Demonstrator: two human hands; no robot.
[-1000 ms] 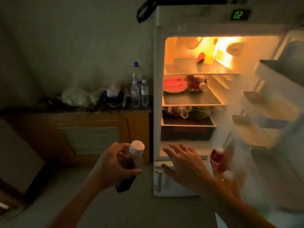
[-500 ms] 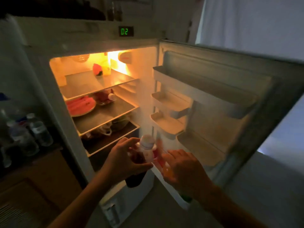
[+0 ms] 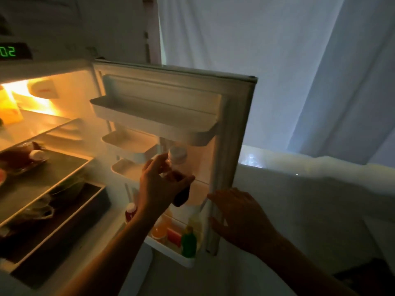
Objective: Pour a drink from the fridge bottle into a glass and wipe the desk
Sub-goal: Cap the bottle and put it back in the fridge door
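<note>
The person stands at the open white fridge, lit orange from inside. Their left hand [image 3: 159,184] is wrapped round a small clear plastic bottle of dark drink with a white cap [image 3: 177,167], fingers and thumb curled about its middle, holding it upright in front of the open fridge door [image 3: 235,124], just below the long white top door shelf [image 3: 154,116]. The right hand [image 3: 237,216] is spread, fingers loose and holding nothing, at the door's outer edge; whether it touches, I cannot tell. Down in the bottom door rack [image 3: 171,251] stand a green bottle [image 3: 188,242] and an orange one [image 3: 159,229].
</note>
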